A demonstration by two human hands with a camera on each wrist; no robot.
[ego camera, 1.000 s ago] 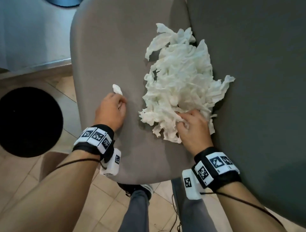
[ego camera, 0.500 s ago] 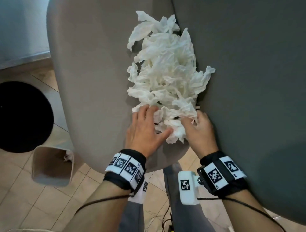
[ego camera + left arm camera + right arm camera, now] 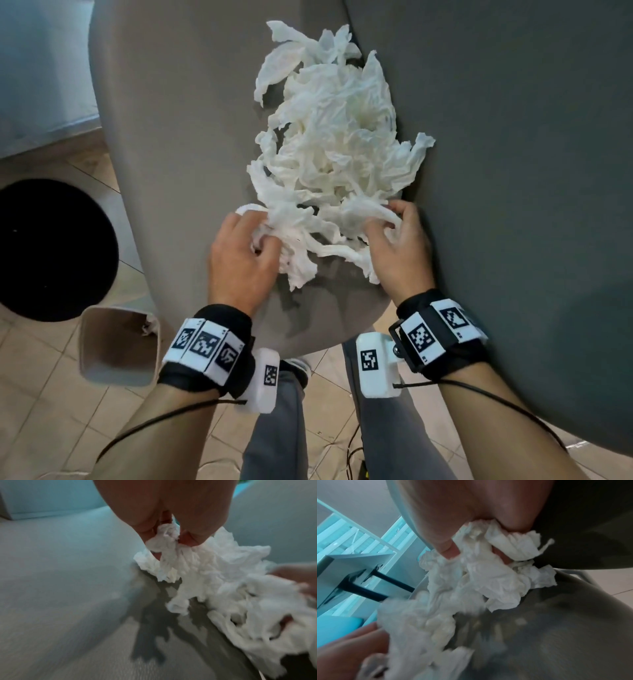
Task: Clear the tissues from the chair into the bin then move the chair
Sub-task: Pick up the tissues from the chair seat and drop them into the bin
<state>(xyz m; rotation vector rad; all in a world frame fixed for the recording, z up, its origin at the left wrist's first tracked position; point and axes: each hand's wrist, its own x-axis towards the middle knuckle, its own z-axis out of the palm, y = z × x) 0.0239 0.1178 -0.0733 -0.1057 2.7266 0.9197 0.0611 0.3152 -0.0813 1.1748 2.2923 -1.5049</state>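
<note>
Below the left hand (image 3: 241, 260) stands the bin (image 3: 102, 346), a tissue scrap inside. Both hands, left and right hand (image 3: 399, 253), clutch the tissues (image 3: 329, 161) on the chair (image 3: 178, 137).

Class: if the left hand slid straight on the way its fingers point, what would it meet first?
The left hand already grips the crumpled white tissue pile; further on, probably more tissue, then the dark grey chair back.

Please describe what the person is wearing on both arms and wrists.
The forearms are bare, with no sleeves. Each wrist, behind the left hand and the right hand, has a black band with white square-code tags, a white camera box and a thin black cable.
</note>
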